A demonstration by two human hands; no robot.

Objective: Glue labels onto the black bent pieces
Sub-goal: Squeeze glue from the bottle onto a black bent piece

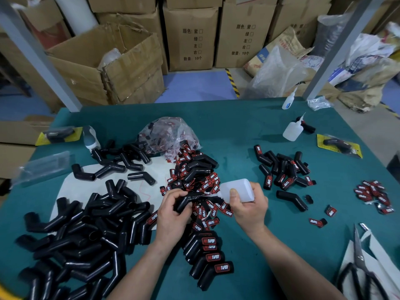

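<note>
My left hand [172, 210] grips a black bent piece [184, 201] above the green table, over a heap of red-and-black labels [203, 182]. My right hand [249, 207] holds a white glue bottle [238, 189] on its side, with its nozzle tip touching the piece's bend. A big pile of unlabelled black bent pieces [86, 232] lies at the left. Three labelled pieces [207, 256] lie in a row between my forearms. More labelled pieces [283, 171] are heaped at the right.
A clear bag of labels [168, 135] sits at the table's middle back. Two more glue bottles [292, 131] stand at the back right. Scissors [359, 263] lie on white paper at the front right. Loose labels [372, 193] lie near the right edge. Cardboard boxes stand behind the table.
</note>
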